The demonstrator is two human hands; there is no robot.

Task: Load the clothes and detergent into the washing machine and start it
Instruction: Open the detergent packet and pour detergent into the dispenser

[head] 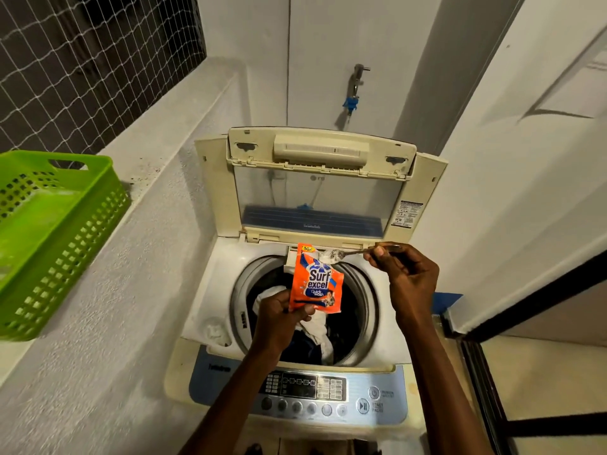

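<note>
A top-loading washing machine (pixel 197 326) stands below me with its lid (pixel 317 198) raised. Dark and white clothes (pixel 315 326) lie in the drum. My left hand (pixel 284 318) holds an orange detergent sachet (pixel 317 280) upright over the drum by its lower corner. My right hand (pixel 404 274) pinches the handle of a metal spoon (pixel 348 253). The spoon's bowl carries white powder and sits just past the sachet's top, over the small drawer slot at the drum's back rim. The control panel (pixel 305 394) with its round buttons is near my arms.
A green perforated plastic basket (pixel 56 231) rests on the grey ledge to the left, under a netted window. A tap with a blue hose fitting (pixel 353 100) is on the wall behind the machine. A door frame stands at the right.
</note>
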